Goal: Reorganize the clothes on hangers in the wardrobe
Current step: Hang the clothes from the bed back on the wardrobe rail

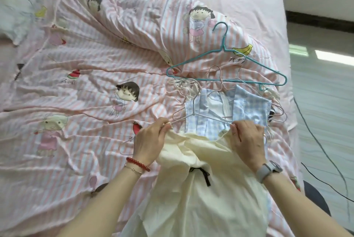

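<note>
A cream garment (206,188) with a small black bow lies on the bed in front of me. A thin pale wire hanger (193,106) sits at its top edge. My left hand (151,141) pinches the garment's left shoulder and the hanger's left end. My right hand (247,141) pinches the right shoulder at the hanger's right end. Under them lies a blue-and-white checked garment (247,106). A teal hanger (224,60) and several pale wire hangers (226,79) lie just beyond.
The bed carries a pink striped cartoon-print quilt (95,75), bunched up at the far middle. A pillow (17,10) lies at the far left. The bed's right edge drops to a glossy floor (323,102) with a black cable (325,156).
</note>
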Demonstrator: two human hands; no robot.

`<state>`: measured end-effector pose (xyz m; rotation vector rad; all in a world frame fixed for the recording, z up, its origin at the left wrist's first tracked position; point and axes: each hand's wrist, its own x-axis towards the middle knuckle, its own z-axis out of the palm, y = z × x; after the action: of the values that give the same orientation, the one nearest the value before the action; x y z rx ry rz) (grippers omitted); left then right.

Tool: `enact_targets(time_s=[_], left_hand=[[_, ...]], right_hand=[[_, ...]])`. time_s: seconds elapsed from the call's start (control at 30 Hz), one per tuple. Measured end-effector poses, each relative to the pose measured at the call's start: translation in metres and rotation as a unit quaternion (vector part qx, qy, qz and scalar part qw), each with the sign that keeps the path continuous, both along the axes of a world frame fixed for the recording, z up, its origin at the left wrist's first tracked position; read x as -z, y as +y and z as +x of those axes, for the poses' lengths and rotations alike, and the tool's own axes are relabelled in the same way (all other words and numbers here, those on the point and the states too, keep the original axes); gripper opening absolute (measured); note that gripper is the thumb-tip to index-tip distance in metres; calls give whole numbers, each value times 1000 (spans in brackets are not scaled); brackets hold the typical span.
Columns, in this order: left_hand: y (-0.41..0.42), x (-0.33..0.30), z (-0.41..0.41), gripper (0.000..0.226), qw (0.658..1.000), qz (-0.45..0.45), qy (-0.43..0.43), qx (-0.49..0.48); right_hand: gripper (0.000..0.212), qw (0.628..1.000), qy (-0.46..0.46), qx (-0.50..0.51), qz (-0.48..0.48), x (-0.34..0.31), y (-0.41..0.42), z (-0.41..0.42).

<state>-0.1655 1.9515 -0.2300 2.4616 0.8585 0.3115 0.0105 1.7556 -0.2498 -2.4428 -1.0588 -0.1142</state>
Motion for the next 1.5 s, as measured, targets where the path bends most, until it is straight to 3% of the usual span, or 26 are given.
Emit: enact_targets(time_s=[0.17,0.37,0.47,0.57,0.7,0.8,0.9,1.0,1.17,1.3,1.4,1.5], left_hand=[[16,-51,-123,11,991,21,-12,-135],[6,-122,-300,23,944,63,-77,-316],[-27,-152,-389,26,907,126,-84,-393],[-72,-175,-478,29,863,161,-71,-473],[-149,-200,-578,22,784,199,-74,-583],[-217,-203,-644,16,710,218,-61,-666],[-294,-200,-697,22,632,249,-23,-733],[-378,-190,-726,34,551,243,40,-798],[-500,-173,-723,35,379,185,67,-904],[-570,-169,-693,22,291,141,4,-946],[-605,-162,-654,21,225,109,9,-968],[-628,-167,-626,22,131,111,7,-985]], right_hand=[[31,984,3,-168,-56,-50,42,-63],[21,935,15,-355,-13,-117,112,-188],[13,893,-12,-450,16,-153,135,-271],[14,828,-12,-560,28,-181,143,-358],[31,726,-25,-687,-25,-207,143,-482],[29,641,-31,-766,-35,-228,127,-575],[16,513,-42,-857,-7,-241,87,-659],[12,375,-43,-925,-43,-241,31,-725],[10,167,-6,-978,-128,-240,-57,-797],[19,25,16,-977,-212,-253,-107,-832],[15,-50,-9,-973,-227,-255,-139,-843],[27,-97,2,-966,-239,-257,-170,-847]])
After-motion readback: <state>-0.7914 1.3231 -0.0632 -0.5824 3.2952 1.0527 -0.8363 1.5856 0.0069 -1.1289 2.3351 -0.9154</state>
